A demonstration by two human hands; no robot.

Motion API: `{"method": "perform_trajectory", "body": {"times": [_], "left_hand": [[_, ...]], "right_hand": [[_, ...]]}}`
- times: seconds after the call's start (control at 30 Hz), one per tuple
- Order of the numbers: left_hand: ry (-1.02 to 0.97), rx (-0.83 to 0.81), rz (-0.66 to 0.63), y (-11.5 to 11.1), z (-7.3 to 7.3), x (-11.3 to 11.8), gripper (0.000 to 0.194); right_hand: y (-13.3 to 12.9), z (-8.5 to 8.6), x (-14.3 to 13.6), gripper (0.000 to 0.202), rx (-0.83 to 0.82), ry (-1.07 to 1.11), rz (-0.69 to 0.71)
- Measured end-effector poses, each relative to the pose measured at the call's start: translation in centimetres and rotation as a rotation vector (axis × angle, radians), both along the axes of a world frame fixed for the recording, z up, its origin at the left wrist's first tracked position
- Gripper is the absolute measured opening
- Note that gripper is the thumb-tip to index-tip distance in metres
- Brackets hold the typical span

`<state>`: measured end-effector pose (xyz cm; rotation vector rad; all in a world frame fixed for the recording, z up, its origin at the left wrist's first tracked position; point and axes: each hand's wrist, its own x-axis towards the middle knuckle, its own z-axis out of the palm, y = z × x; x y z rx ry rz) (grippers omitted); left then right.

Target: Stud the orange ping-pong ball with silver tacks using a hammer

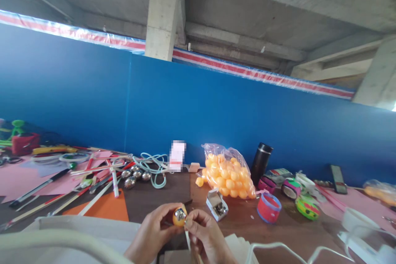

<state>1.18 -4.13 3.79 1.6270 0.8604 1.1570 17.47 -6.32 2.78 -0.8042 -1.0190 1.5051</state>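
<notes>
My left hand (159, 227) is closed around an orange plastic ball (177, 219), which looks like a ping-pong ball. Shiny silver thumbtack heads (180, 214) cover part of its front. Close against the ball's right side, my right hand (206, 231) has its thumb and forefinger pinched together; whatever is between them is too small to make out. Just beyond that hand lies a small open white box (213, 201) with silver thumbtacks (220, 209) inside. Several silver-covered balls (130, 182) sit together farther left.
A clear bag of orange balls (229, 177) stands behind the box, near a black bottle (261, 161). A red and blue tape roll (269, 207) lies to the right. Pens, sticks and an orange sheet (105, 208) crowd the left. White cables (278, 246) cross the front.
</notes>
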Motion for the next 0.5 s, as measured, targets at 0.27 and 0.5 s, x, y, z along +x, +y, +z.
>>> {"method": "perform_trajectory", "body": {"times": [0.27, 0.5], "left_hand": [[0.070, 0.058, 0.051, -0.08, 0.21, -0.12, 0.039], [0.154, 0.133, 0.087, -0.01, 0.43, -0.26, 0.039]], "right_hand": [[0.13, -0.26, -0.13, 0.034, 0.044, -0.051, -0.013], [-0.08, -0.23, -0.05, 0.035, 0.099, -0.104, -0.043]]}}
